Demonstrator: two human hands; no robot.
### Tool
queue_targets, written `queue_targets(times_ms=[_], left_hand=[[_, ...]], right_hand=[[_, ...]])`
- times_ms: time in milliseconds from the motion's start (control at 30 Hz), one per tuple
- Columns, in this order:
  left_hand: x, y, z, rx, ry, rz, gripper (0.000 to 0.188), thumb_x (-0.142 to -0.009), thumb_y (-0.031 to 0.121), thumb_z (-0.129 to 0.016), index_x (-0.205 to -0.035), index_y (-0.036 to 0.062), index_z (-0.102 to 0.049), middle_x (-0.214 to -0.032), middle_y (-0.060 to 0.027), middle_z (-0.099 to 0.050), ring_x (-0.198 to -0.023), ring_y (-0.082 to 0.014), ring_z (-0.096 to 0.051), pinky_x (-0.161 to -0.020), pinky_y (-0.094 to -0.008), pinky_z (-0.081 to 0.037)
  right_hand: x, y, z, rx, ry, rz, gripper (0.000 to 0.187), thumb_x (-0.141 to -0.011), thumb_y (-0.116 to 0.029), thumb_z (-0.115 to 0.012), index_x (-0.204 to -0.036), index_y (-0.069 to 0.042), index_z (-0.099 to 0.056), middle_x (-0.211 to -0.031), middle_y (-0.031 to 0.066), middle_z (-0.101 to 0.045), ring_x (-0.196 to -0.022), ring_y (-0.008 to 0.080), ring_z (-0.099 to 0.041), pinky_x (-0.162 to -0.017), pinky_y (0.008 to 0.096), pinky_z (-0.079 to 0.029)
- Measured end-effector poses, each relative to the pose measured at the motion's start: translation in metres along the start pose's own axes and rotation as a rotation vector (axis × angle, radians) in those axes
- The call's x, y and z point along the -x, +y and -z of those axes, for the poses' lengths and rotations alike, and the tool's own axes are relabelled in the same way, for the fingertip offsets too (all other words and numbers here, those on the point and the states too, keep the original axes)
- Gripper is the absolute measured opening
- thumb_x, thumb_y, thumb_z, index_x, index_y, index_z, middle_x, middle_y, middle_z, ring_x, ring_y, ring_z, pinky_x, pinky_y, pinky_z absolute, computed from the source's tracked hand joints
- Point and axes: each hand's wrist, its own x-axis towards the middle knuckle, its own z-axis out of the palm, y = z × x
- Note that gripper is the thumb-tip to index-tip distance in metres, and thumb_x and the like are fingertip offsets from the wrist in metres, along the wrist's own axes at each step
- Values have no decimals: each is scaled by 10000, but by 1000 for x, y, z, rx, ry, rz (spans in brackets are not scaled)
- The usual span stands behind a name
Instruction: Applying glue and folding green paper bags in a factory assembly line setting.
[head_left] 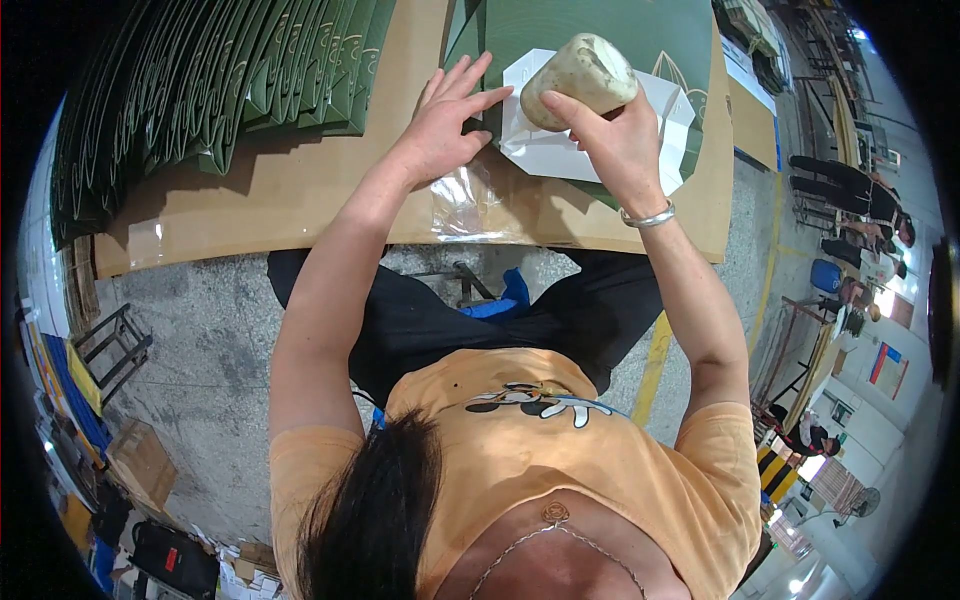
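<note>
Nearer the bench's (270, 215) right edge, your right hand (627, 150) gripped a smooth, mottled, rounded stone (575, 78) over white card (535, 152); leftward, your left hand (446, 125) was spread.

Right hand (625, 150): most fingers hidden behind pale lump (580, 85). Lump obscures part of white card (540, 155). Green bags (225, 80) cropped at upper edge.
</note>
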Motion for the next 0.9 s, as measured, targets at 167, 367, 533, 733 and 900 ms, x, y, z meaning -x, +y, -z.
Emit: queue_targets(times_ms=[167, 367, 533, 733, 900], left_hand=[[0, 0, -2, -31, 18, -6, 584, -817, 91, -640, -1372, 240, -541, -1598, -80, -205, -1484, -306, -132, -1215, -478, -68], [-1, -5, -5, -38, 27, -26, 641, -792, 97, -644, -1395, 270, -515, -1604, -69, -196, -1484, -314, -136, -1213, -481, -71], [-1, -7, -6, -48, 33, -33, 640, -793, 102, -642, -1395, 279, -516, -1601, -74, -205, -1482, -318, -142, -1213, -484, -72], [-1, -6, -6, -46, 39, -30, 637, -798, 107, -643, -1395, 288, -516, -1599, -75, -211, -1480, -317, -148, -1214, -480, -72], [-1, -7, -7, -47, 47, -46, 629, -806, 108, -642, -1395, 289, -516, -1598, -75, -212, -1481, -311, -147, -1216, -475, -73]], right_hand=[[0, 1, 3, 63, -16, 24, 666, -752, -391, -828, -1167, 60, -566, -1047, 170, -692, -962, 214, -682, -813, 313, -559], [1, -1, 12, 88, -35, -10, 636, -756, -389, -820, -1154, 50, -588, -1056, 163, -696, -974, 215, -682, -820, 311, -557], [5, -4, 17, 108, -34, -18, 641, -759, -396, -817, -1163, 47, -589, -1055, 164, -699, -968, 219, -688, -814, 315, -563], [8, -7, 25, 141, -60, 14, 656, -763, -424, -810, -1164, 47, -592, -1046, 170, -701, -961, 230, -695, -804, 332, -574], [11, -7, 32, 155, -69, 26, 665, -766, -453, -800, -1162, 41, -597, -1034, 174, -705, -945, 242, -702, -791, 333, -580]])
